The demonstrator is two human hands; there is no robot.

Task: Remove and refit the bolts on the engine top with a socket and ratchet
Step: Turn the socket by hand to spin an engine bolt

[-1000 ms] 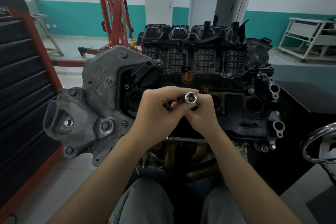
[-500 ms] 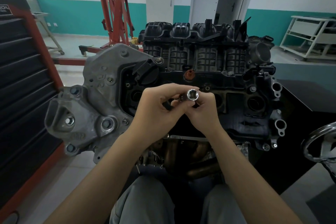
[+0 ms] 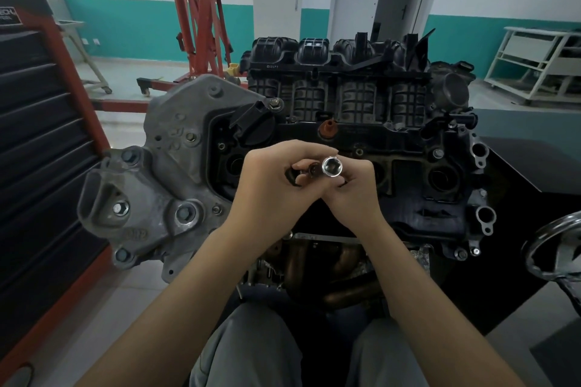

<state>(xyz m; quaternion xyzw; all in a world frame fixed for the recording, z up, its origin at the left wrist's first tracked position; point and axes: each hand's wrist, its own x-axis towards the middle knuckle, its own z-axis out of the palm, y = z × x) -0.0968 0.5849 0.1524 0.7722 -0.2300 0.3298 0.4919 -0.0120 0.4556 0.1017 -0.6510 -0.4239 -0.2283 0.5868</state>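
A black engine (image 3: 408, 141) on a stand fills the middle of the head view, its top cover facing me. Both hands meet in front of the cover. My left hand (image 3: 273, 185) grips a dark ratchet (image 3: 294, 177), of which only a short black part shows past the fingers. My right hand (image 3: 355, 188) pinches a shiny chrome socket (image 3: 332, 166) whose open end points toward me, at the ratchet's head. Small bolts (image 3: 359, 152) sit along the cover's rim behind the hands. Whether the socket is seated on the drive is hidden.
A grey cast bracket (image 3: 163, 185) with several bolts sticks out at the engine's left. A black and red tool cabinet (image 3: 37, 148) stands far left, a red engine crane (image 3: 198, 25) behind. A chrome handwheel (image 3: 553, 248) is at the right edge, my knees below.
Both hands, with ratchet and socket, have risen slightly toward the engine cover. The grip looks the same.
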